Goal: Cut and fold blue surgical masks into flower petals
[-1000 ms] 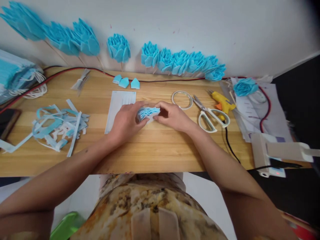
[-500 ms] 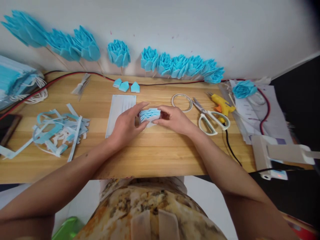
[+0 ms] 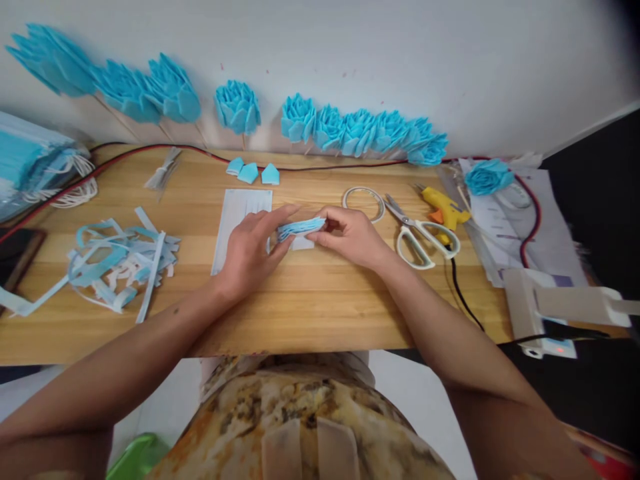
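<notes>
Pressed flatter than half a second ago, the blue stack (image 3: 300, 228) has closed up from loose, wavy folds into a thin wad, its right end now a bit higher than its left. It sits between my hands, over the middle of the tabletop (image 3: 320, 300). Several thin blue layers show along its edge, too tight to count, with a white part below them.

My right hand (image 3: 326, 227) pinches the right end between thumb and fingers. My left hand (image 3: 289, 228) curves around the left end, thumb below; I can't tell whether it grips or only steadies.

On the papers (image 3: 553, 230) at the right, the print is too small to read.

I count one pale sheet (image 3: 233, 217), partly behind my left hand, three small blue pieces (image 3: 271, 175) near the back edge, one tape roll (image 3: 345, 200), one pair of scissors (image 3: 409, 223) and one yellow glue gun (image 3: 445, 207). Blue flowers (image 3: 237, 107) stand along the wall: three at left, one apart, then five or six overlapping. One more flower (image 3: 489, 177) lies on the papers. Cut strips (image 3: 153, 273) lie heaped at left, too tangled to count.
</notes>
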A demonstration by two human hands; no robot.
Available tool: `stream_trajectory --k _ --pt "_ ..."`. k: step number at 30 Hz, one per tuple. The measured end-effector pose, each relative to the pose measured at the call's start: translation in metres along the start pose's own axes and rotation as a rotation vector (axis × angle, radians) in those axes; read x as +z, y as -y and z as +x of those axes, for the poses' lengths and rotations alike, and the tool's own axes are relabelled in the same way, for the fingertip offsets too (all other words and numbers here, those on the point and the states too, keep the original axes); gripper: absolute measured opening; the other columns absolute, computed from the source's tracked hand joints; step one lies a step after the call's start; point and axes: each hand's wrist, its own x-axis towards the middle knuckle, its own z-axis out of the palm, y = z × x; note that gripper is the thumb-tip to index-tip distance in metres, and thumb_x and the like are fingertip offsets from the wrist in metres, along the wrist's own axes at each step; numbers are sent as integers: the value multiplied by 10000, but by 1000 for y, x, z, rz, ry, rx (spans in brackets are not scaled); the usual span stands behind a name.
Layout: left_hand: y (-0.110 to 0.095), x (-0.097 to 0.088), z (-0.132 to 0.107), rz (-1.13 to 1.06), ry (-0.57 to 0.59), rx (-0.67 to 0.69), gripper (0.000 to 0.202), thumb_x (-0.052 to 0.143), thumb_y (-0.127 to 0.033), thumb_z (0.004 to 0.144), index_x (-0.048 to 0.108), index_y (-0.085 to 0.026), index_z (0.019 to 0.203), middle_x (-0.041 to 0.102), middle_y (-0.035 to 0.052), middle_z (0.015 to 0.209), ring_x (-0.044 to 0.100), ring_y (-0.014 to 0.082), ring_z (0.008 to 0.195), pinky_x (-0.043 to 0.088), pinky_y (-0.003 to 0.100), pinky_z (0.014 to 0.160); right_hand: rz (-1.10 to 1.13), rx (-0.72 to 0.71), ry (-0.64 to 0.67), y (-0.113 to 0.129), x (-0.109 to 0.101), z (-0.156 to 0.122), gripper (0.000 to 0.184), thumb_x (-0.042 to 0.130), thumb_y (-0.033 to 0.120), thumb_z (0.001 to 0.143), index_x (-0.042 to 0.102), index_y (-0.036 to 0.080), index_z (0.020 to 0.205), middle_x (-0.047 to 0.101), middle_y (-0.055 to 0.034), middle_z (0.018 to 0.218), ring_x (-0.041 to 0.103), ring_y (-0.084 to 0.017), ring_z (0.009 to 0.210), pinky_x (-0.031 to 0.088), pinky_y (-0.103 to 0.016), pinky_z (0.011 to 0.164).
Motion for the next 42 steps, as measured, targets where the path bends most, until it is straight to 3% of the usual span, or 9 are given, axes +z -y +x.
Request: stream_trajectory --k 5,11,20,22,25,28,31,36,42 --pt "5 5 1 -18 108 -45 578 645 -219 841 525 -219 1406 725 73 1158 687 223 1029 540 363 925 -86 -5 82 0 0 1 127 678 292 778 618 190 826 565 31 704 478 -123 644 374 -262 632" --pt "4 4 2 -46 119 -62 556 635 -234 858 531 -218 1404 696 90 1263 682 229 1059 538 367 935 -102 -15 87 0 2 2 123 660 286 787 584 191 772 545 34 687 464 -118 635 359 -262 625" --pt "0 6 1 -327 117 -175 607 679 -320 847 495 -250 1421 624 96 1369 691 226 1000 602 338 779 264 51 34 0 -2 2 285 652 475 829 607 196 867 651 -12 819 558 -145 725 445 -279 669" --pt "0 7 -1 -380 166 -187 691 685 -337 852 412 -293 1485 645 89 1318 706 204 873 608 337 702 270 62 57 0 -4 1 297 651 487 834 615 194 874 646 -5 800 549 -138 699 428 -270 638" --pt "-2 -1 -2 -388 194 -187 760 667 -354 887 297 -290 1548 729 53 1019 671 164 655 574 306 595 243 103 115 0 -10 0 290 658 475 834 630 189 877 626 6 754 524 -128 658 397 -260 600" --pt "-4 -13 -1 -294 32 -124 612 584 -338 950 360 -237 1511 704 -4 775 633 140 608 546 279 618 163 140 222 1 -14 -1 253 652 426 839 651 174 865 625 4 741 522 -125 652 382 -258 603" --pt "-7 -16 0 -166 -77 50 307 551 -260 963 613 -212 1259 725 6 813 659 134 711 547 272 713 -17 97 288 3 -12 -1 207 643 362 842 678 158 827 612 13 702 504 -119 636 356 -255 613" --pt "-1 4 -3 -103 155 418 292 432 -151 985 719 -196 1020 775 65 1033 712 181 956 576 328 837 -218 -15 212 0 -3 0 154 603 258 871 728 167 876 672 5 751 564 -136 692 363 -257 657" --pt "7 17 -11 105 211 482 333 396 -182 1011 728 -157 1016 755 92 1168 698 229 1102 579 408 968 -336 -100 50 -16 3 5 182 639 231 891 728 180 1042 751 -70 1054 670 -202 943 450 -297 824"
